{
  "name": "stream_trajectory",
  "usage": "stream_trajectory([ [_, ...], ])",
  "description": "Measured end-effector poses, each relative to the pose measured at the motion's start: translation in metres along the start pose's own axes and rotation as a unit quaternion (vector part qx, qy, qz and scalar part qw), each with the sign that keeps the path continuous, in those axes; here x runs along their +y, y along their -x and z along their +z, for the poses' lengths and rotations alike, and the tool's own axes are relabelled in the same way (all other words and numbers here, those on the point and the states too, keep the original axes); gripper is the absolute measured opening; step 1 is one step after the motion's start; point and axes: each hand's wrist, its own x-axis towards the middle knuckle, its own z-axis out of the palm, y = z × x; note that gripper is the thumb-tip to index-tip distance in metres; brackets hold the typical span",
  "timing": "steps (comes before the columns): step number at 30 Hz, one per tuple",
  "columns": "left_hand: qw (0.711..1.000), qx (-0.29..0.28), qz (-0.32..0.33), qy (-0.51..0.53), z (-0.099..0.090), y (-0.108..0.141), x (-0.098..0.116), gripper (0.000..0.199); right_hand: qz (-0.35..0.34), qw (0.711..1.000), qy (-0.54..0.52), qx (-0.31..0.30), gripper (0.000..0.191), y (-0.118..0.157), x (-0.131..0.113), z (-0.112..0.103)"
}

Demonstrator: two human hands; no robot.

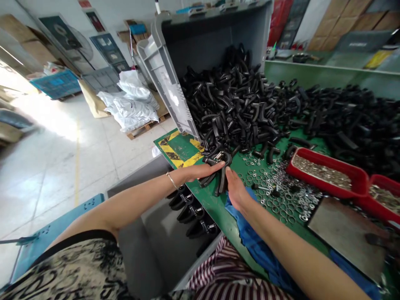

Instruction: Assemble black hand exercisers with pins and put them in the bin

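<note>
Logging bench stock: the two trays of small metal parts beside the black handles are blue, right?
No: the head view shows the two trays are red, not blue. They do hold small metal parts beside the black handles.

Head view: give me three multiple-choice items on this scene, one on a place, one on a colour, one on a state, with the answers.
1. Where does the row of black handles lie?
A. In the grey bin beside the green bench
B. On the blue cloth
C. In a red tray

2. What colour are the trays of small metal parts?
A. Blue
B. Yellow
C. Red

3. What are the left hand and right hand doing?
A. Both are inside the bin
B. Both grip a black handle
C. Both lie flat in a tray

1 A: the row shows inside the bin.
2 C: both trays have red walls.
3 B: the fingers of both hands close on it at the bench.
</note>
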Motion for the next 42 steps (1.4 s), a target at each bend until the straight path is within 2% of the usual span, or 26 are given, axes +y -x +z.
stream_trajectory([
  [2,0.997,0.073,0.024,-0.018,0.012,0.006,-0.003,0.084,-0.007,1.000,0.003,0.010,0.053,0.008,0.005,0.001],
  [5,0.971,0.183,0.140,-0.059,0.030,0.025,-0.019,0.072,-0.048,0.997,0.067,0.008,0.057,0.023,0.009,-0.005],
  [8,0.941,0.230,0.235,-0.082,0.049,0.040,-0.051,0.063,-0.144,0.978,0.151,-0.016,0.062,0.032,0.000,-0.018],
  [11,0.921,0.224,0.305,-0.096,0.070,0.038,-0.084,0.063,-0.183,0.962,0.194,-0.059,0.052,0.026,-0.017,-0.028],
  [14,0.915,0.210,0.336,-0.083,0.093,0.023,-0.102,0.061,-0.113,0.975,0.167,-0.098,0.054,0.014,-0.027,-0.026],
  [17,0.917,0.182,0.350,-0.061,0.111,0.011,-0.103,0.060,-0.021,0.994,0.061,-0.086,0.063,0.004,-0.026,-0.021],
  [20,0.920,0.160,0.357,-0.018,0.122,0.005,-0.095,0.066,0.007,0.998,0.008,-0.061,0.067,-0.004,-0.021,-0.019],
  [22,0.923,0.158,0.349,0.015,0.125,0.004,-0.088,0.070,0.009,0.999,-0.003,-0.050,0.067,-0.010,-0.019,-0.019],
  [25,0.926,0.163,0.339,0.015,0.125,0.005,-0.078,0.063,0.002,1.000,0.012,-0.027,0.065,-0.017,-0.019,-0.018],
  [29,0.935,0.171,0.309,-0.024,0.115,0.015,-0.064,0.063,-0.028,0.997,0.054,0.039,0.063,-0.019,-0.023,-0.011],
  [31,0.939,0.156,0.306,0.010,0.107,0.024,-0.060,0.062,-0.030,0.997,0.047,0.057,0.062,-0.018,-0.025,-0.008],
  [35,0.927,0.138,0.331,0.108,0.099,0.036,-0.062,0.058,-0.020,0.999,0.019,0.019,0.060,-0.013,-0.026,-0.003],
  [38,0.928,0.161,0.336,0.031,0.098,0.032,-0.066,0.065,-0.016,0.996,0.088,0.000,0.061,-0.004,-0.025,-0.001],
  [40,0.930,0.163,0.326,-0.037,0.098,0.027,-0.068,0.074,-0.010,0.992,0.124,0.036,0.061,0.003,-0.024,-0.001],
  [42,0.932,0.136,0.333,-0.051,0.097,0.022,-0.069,0.073,-0.012,0.989,0.128,0.075,0.059,0.007,-0.024,0.000],
])
